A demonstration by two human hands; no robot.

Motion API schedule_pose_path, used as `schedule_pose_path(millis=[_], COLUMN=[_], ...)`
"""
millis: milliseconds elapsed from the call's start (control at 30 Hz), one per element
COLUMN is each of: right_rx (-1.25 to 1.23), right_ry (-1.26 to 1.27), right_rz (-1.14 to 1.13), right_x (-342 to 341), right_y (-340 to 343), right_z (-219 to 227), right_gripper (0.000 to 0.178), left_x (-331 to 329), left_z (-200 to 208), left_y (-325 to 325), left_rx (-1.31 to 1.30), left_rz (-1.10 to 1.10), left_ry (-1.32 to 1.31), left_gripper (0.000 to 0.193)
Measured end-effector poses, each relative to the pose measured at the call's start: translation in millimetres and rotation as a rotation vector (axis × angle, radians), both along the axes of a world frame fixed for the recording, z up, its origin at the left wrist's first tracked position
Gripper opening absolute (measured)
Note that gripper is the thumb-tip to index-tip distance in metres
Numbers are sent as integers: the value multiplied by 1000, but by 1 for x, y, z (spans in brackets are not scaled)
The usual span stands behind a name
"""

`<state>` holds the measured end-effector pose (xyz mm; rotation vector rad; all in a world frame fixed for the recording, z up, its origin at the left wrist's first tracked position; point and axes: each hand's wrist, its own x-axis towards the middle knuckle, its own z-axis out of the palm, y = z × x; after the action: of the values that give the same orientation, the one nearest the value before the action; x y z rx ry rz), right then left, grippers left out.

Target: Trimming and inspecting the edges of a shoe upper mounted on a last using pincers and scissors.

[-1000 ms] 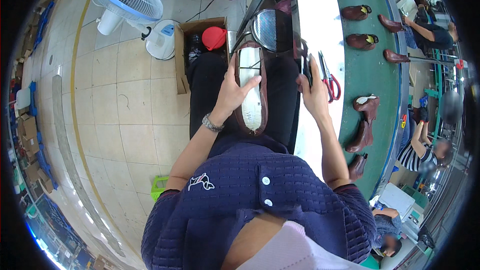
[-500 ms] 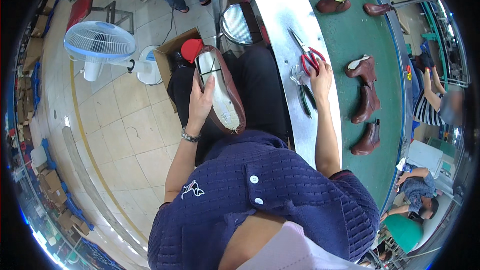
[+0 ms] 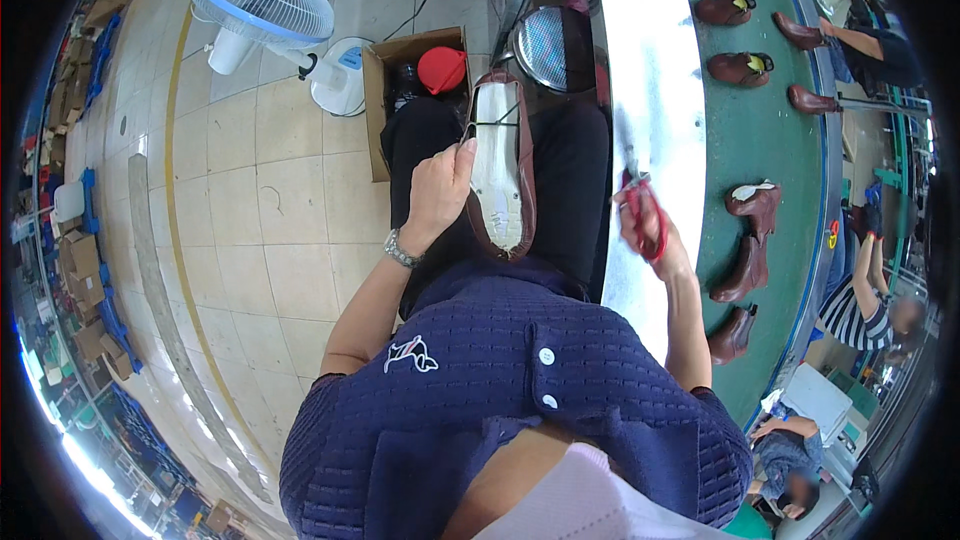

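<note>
A brown leather shoe upper (image 3: 524,190) lies bottom up across my lap, its pale sole side (image 3: 496,165) facing me. A thin dark cord (image 3: 498,123) crosses that sole near the far end. My left hand (image 3: 440,195) grips the left edge of the upper, with the thumb close to the cord's left end; the other fingers are partly hidden. Over the metal bench edge, my right hand (image 3: 672,252) is closed round red-handled scissors (image 3: 658,222). Their blades point away from me and are blurred.
Beside my right arm runs a metal bench strip (image 3: 660,60), then a green conveyor (image 3: 745,140) carrying several brown boots (image 3: 742,268). A cardboard box (image 3: 376,90) with a red container (image 3: 442,70) stands by my left knee. A fan (image 3: 262,2) is further left. Other people work at right.
My right hand has lifted the scissors off the bench and brought them nearer to me. My left hand has shifted to the edge of the shoe upper, which is now straighter. The view has turned.
</note>
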<state>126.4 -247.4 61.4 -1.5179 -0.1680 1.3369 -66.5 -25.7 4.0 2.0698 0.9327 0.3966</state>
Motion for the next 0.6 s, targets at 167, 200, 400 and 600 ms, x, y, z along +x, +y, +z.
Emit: schedule_pose_path(millis=[167,200,400,600], right_rx=[85,83,111,-148], right_ry=[285,348,253,-191], right_rz=[283,265,201,232], right_x=[-59,-65,-75,-86], right_y=[24,27,53,40], right_z=[22,21,1,12], right_gripper=[71,64,48,45], left_x=[4,5,4,11], left_z=[-1,-2,-6,5], left_y=[-2,-3,-2,4], left_rx=[23,40,103,160], left_rz=[-15,-4,7,-5], left_ry=[29,13,-7,-21], left_gripper=[40,40,38,27])
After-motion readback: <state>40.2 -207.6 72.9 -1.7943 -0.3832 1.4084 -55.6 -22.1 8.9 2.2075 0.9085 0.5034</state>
